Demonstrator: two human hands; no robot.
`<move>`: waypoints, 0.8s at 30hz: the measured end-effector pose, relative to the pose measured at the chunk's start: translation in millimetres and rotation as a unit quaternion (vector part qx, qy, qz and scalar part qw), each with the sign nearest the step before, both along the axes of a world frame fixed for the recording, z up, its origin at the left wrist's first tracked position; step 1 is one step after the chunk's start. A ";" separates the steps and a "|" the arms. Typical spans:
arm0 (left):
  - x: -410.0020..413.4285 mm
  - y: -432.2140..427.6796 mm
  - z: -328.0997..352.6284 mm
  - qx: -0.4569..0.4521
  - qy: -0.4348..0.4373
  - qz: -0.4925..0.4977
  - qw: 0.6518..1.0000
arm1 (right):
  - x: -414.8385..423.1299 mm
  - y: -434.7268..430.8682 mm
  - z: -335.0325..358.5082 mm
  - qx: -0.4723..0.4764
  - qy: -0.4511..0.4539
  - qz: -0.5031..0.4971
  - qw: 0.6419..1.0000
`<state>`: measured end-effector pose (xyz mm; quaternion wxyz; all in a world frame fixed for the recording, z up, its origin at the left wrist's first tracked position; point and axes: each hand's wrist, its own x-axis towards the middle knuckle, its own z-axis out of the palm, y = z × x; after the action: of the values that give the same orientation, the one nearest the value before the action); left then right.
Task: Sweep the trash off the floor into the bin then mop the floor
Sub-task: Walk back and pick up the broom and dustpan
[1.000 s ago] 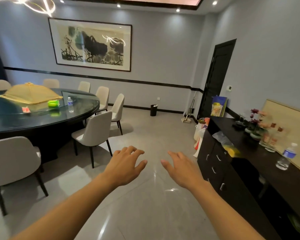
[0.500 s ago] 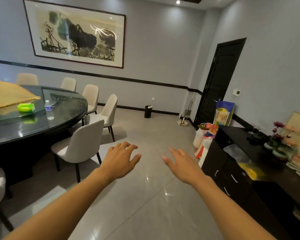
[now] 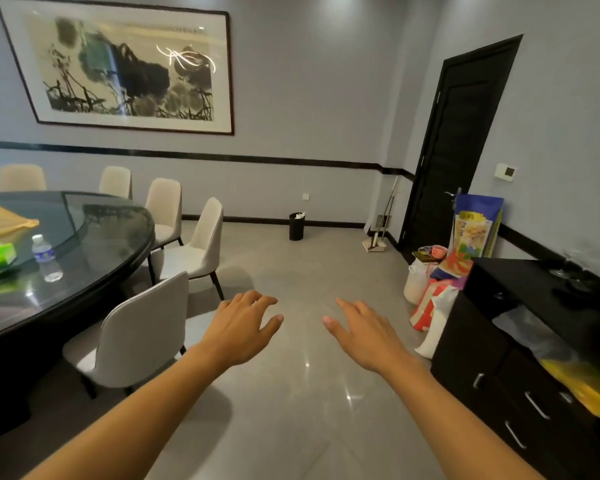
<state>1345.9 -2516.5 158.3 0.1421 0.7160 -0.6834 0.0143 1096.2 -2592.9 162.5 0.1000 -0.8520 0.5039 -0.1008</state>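
Left hand [image 3: 243,323] and right hand [image 3: 364,332] reach out empty, fingers loosely spread, apparently because broom [image 3: 383,220] and bin [image 3: 296,226] stand well beyond them, against the wall [image 3: 326,174].

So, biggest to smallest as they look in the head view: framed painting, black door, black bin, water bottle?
framed painting
black door
water bottle
black bin
The bottle looks bigger than the bin only because it is nearer the camera.
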 end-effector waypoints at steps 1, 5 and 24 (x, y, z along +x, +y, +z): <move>4.9 -23.2 7.5 -0.002 0.001 0.002 1.000 | 2.7 -23.3 3.9 0.000 0.000 -0.003 1.000; 15.7 -138.6 40.8 -0.023 0.010 -0.006 1.000 | 8.3 -137.1 19.6 -0.008 -0.007 -0.022 1.000; 88.0 -639.0 -4.2 0.026 0.007 -0.092 0.995 | 76.8 -592.2 -6.2 0.011 0.037 -0.080 0.996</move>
<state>1434.0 -3155.5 154.1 0.1287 0.6538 -0.7453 -0.0215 1173.0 -3185.1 156.3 0.0822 -0.8112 0.5745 -0.0715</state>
